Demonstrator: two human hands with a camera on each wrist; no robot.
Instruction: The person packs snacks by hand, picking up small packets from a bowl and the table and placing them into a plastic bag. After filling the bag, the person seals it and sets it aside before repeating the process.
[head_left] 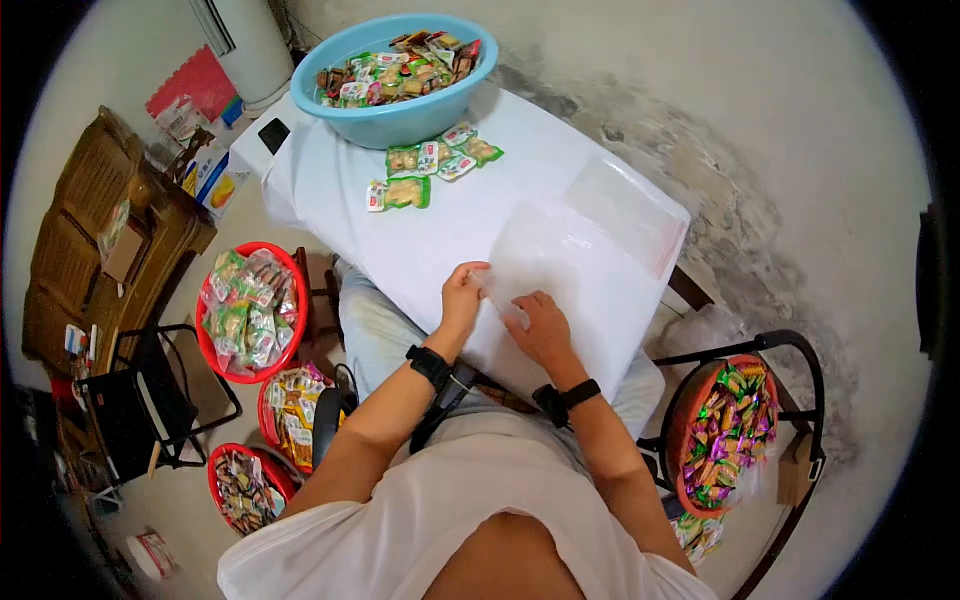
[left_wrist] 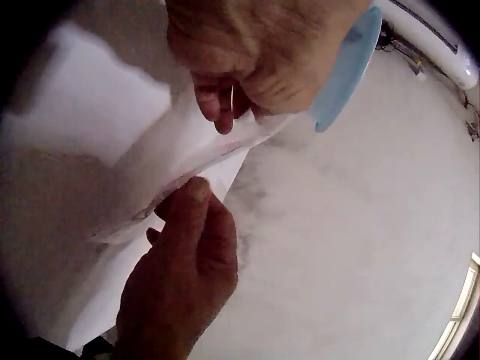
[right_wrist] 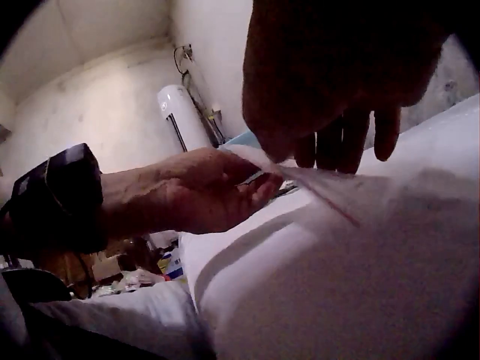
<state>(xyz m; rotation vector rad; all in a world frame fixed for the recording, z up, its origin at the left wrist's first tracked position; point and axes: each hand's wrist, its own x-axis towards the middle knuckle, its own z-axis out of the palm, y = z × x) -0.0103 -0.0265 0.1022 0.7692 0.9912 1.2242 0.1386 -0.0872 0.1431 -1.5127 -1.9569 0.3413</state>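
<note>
A clear plastic bag [head_left: 520,250] lies partly on the white cloth, its near edge lifted between both hands. My left hand [head_left: 462,300] pinches that edge between thumb and fingers; in the right wrist view the left hand [right_wrist: 202,191] is at the bag's raised corner. To its right, my right hand [head_left: 545,330] is at the same edge. The left wrist view shows the right hand [left_wrist: 180,270] with thumb and forefinger pinching the bag's edge [left_wrist: 217,156]. More clear bags [head_left: 625,215] lie flat at the table's right side.
A blue basin [head_left: 410,122] of small packets stands at the table's far end, with several green-and-white packets [head_left: 408,192] before it. Red baskets [head_left: 298,330] of packets stand on the left, and a red tub [head_left: 680,440] of wrapped sweets on the right. A phone [head_left: 273,135] lies at the far left corner.
</note>
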